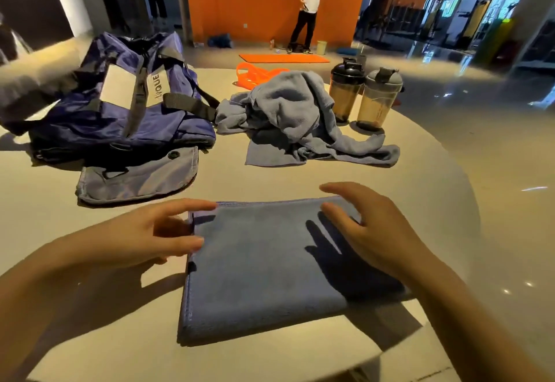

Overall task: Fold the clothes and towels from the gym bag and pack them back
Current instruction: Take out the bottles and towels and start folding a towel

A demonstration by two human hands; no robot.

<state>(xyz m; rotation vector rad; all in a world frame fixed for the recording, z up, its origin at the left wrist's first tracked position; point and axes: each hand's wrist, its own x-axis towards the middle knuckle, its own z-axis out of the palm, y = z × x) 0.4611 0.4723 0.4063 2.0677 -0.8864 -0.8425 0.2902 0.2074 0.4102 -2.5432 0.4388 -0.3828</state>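
Resting at the left edge of a folded blue towel [264, 267], the left hand [144, 237] has its fingers stretched out nearly straight, index tip at the towel's far left corner and thumb against the side edge, gripping nothing. The right hand [372, 231] hovers over the towel's far right corner with fingers spread and relaxed, also holding nothing; whether its fingertips touch the cloth cannot be told, though its shadow falls on the fabric. The two hands sit apart, one at each side of the towel, which lies flat as a neat rectangle on the pale round table [420, 189] close to the person. Beyond it, a crumpled grey towel [294, 117] is heaped mid-table. To the left lies the navy gym bag [120, 105], slumped, with a grey flap spread toward the near side. Two shaker bottles [363, 96] stand upright side by side just right of the grey heap, and something orange [255, 73] lies behind it.
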